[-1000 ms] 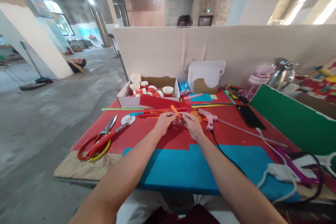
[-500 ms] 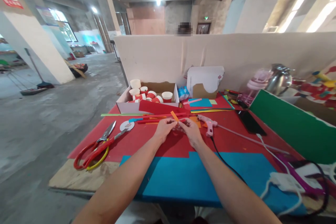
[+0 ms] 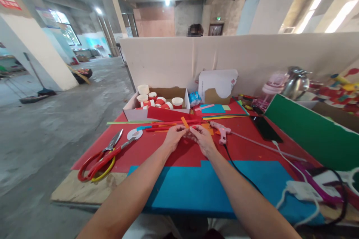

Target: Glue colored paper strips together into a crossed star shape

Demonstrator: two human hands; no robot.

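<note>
Over the red sheet [image 3: 185,153], my left hand [image 3: 174,136] and my right hand [image 3: 202,137] meet with fingertips close together. An orange paper strip [image 3: 184,122] sticks up between them, its lower end pinched by my left fingers. A small red piece [image 3: 193,128] shows at my right fingertips; the fingers hide most of it. Behind the hands lie several red strips [image 3: 165,126] and a red paper piece [image 3: 168,114]. Just right of my right hand rests a pink glue gun [image 3: 222,133] with its black cord.
Scissors [image 3: 108,153] with red and yellow handles lie left by a white disc [image 3: 134,133]. A box [image 3: 129,115] of paper cups stands behind. At right are a phone [image 3: 266,128], a green box [image 3: 314,134] and a white power strip [image 3: 304,190]. Blue sheet [image 3: 190,190] covers the front edge.
The view has shifted slightly. Both hands stay together around the orange strip, and my right fingers have moved a little closer to the left ones.
</note>
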